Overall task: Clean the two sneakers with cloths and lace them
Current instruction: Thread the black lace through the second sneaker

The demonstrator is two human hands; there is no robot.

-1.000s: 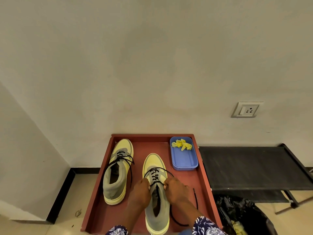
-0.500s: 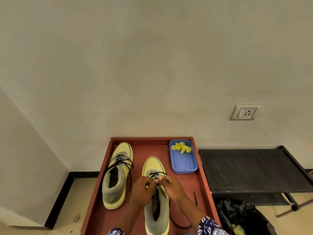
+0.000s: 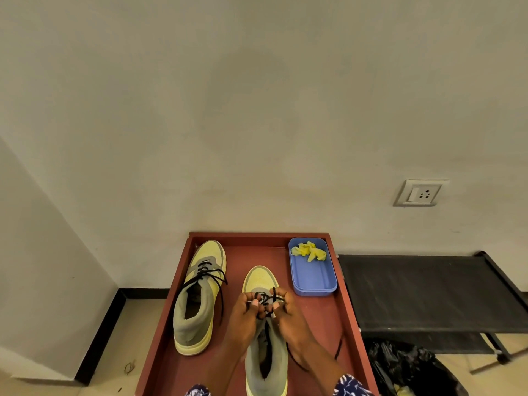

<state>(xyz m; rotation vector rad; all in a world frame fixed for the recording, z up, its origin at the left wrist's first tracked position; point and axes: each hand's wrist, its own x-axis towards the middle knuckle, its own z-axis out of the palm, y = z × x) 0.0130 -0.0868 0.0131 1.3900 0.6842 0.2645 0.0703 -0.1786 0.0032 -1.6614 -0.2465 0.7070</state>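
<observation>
Two yellow-and-grey sneakers stand on a red tray (image 3: pixel 343 304), toes toward the wall. The left sneaker (image 3: pixel 200 295) has a black lace threaded through it, its ends hanging loose. Over the right sneaker (image 3: pixel 260 278) my left hand (image 3: pixel 245 315) and my right hand (image 3: pixel 288 315) meet at the eyelets, both pinching its black lace (image 3: pixel 268 300). One end of this lace trails over the tray to the right (image 3: pixel 338 345). A crumpled yellow cloth (image 3: pixel 310 251) lies in a blue container (image 3: pixel 314 281) at the tray's far right.
The tray sits against a plain wall with a power socket (image 3: pixel 423 192). A black low rack (image 3: pixel 428 292) adjoins the tray on the right, with a black bin bag (image 3: pixel 408 367) below it. Tiled floor lies to the left.
Both hands have moved up the right sneaker toward its toe and come closer together on the lace. The view has tilted slightly, so the tray sits lower in frame.
</observation>
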